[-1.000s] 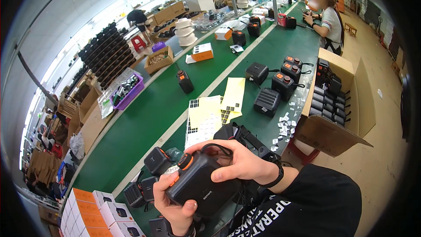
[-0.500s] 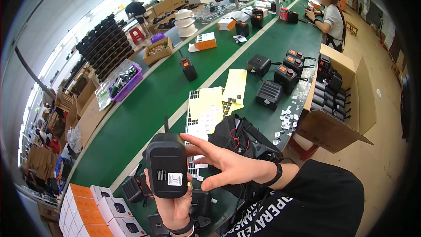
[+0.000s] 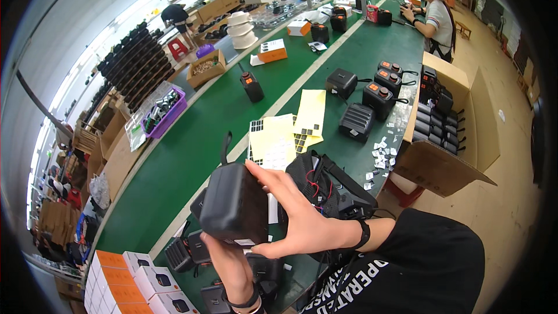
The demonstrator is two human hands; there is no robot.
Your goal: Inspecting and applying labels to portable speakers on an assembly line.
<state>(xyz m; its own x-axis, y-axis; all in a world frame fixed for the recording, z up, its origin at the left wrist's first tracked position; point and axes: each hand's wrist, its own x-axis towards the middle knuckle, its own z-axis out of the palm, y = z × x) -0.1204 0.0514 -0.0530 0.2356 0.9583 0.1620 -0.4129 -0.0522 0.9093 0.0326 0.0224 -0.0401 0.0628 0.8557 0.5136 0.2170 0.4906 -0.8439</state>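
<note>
A black box-shaped device [image 3: 232,203] with rounded edges and a strap loop is held up over the near part of the bench, tilted. My right hand [image 3: 305,218] grips its right side, fingers along the top edge and thumb at the bottom. From below, my left hand [image 3: 229,264] supports its lower end; most of its fingers are hidden by the device. A white label shows partly on the underside. Close beyond my right hand lie a black mesh bag [image 3: 314,183] and yellow sticker sheets [image 3: 276,139]. More black devices [image 3: 177,256] rest on the bench beneath my left hand.
Several black devices [image 3: 378,102] stand at the right of the green bench [image 3: 197,157]. Small white pieces [image 3: 381,157] lie near its edge. An open carton [image 3: 450,168] holds more devices. White-orange boxes [image 3: 145,285] are stacked at lower left. A co-worker [image 3: 436,17] sits farther along.
The device has been turned from its labelled broad face to a side, its strap now up. My right hand has moved from barely touching to gripping it; my left hand has shifted lower.
</note>
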